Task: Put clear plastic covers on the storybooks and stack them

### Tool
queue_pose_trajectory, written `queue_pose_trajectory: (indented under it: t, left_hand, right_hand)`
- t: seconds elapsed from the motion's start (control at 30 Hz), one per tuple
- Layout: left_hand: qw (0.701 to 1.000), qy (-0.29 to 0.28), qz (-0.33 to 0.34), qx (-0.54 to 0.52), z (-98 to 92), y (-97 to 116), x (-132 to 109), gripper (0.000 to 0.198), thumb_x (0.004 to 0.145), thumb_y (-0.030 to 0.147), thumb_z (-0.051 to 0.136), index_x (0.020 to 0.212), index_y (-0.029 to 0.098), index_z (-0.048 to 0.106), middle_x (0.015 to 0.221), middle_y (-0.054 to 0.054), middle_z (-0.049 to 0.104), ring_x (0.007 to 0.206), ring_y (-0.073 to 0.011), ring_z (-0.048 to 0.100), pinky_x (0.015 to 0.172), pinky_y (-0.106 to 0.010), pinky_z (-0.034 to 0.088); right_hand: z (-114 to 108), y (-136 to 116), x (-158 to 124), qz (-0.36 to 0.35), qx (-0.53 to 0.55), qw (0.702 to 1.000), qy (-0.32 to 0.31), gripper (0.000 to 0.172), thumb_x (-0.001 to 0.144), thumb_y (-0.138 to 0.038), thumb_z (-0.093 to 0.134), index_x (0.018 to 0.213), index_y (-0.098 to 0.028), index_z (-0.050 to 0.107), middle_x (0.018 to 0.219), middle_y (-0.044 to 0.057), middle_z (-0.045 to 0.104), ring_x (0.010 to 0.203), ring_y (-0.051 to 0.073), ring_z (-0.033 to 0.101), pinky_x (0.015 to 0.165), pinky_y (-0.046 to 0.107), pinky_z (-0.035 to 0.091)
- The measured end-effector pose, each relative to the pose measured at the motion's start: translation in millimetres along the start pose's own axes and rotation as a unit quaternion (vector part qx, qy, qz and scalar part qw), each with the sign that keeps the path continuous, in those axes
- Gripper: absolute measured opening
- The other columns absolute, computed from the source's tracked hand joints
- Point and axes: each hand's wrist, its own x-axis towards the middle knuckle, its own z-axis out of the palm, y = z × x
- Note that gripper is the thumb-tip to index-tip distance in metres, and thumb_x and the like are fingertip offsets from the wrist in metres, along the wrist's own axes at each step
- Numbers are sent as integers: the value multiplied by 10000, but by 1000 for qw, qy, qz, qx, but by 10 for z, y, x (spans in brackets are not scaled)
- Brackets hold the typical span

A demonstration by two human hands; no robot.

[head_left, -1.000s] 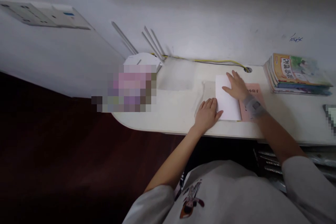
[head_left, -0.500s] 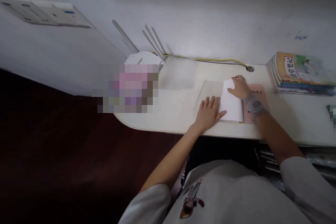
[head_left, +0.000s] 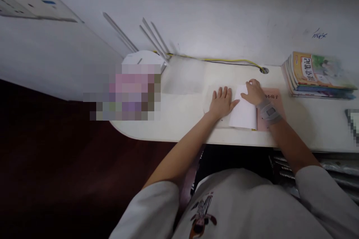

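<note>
A pink booklet [head_left: 273,106] with dark printed characters lies on the white desk, partly covered by my right hand and wrist. A smooth white sheet [head_left: 243,114] lies along its left side, a bit of yellow showing at the bottom edge. Under and left of the sheet is a clear plastic cover [head_left: 223,122], hard to make out against the desk. My left hand [head_left: 221,104] presses flat on the plastic, fingers spread, thumb reaching to the white sheet. At the sheet's upper right, my right hand [head_left: 253,92] has bent fingers closed on its top edge.
A stack of books [head_left: 316,74] stands at the right by the wall. A white router [head_left: 144,58] with antennas sits at the left, behind a blurred-out pink item [head_left: 131,87]. A translucent sheet [head_left: 183,76] lies beside it. Cables [head_left: 224,61] run along the wall into a desk hole.
My left hand has slid up along the plastic cover, away from the desk's front edge. The right hand stays at the white sheet's top. The view has shifted slightly.
</note>
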Motion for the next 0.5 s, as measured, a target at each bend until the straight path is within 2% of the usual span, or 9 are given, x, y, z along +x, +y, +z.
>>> queue_pose_trajectory:
  t: [0.2, 0.5]
  left_hand:
    - [1000, 5, -3, -9, -30, -8, -12, 751, 956, 580, 157, 1519, 85, 208, 1575, -164, 242, 1460, -336, 182, 1153, -534, 198]
    - [1000, 9, -3, -7, 11, -6, 11, 805, 941, 614, 157, 1509, 47, 216, 1577, -174, 230, 1458, -361, 166, 1165, -530, 163]
  right_hand:
    - [0, -72, 7, -23, -1, 1000, -15, 439, 781, -314, 595, 1128, -45, 600, 1256, 245, 504, 1200, 359, 438, 1005, 478, 389]
    - [34, -12, 43, -37, 5, 999, -20, 440, 771, -356, 612, 1096, -60, 638, 1226, 223, 529, 1167, 359, 462, 991, 487, 403]
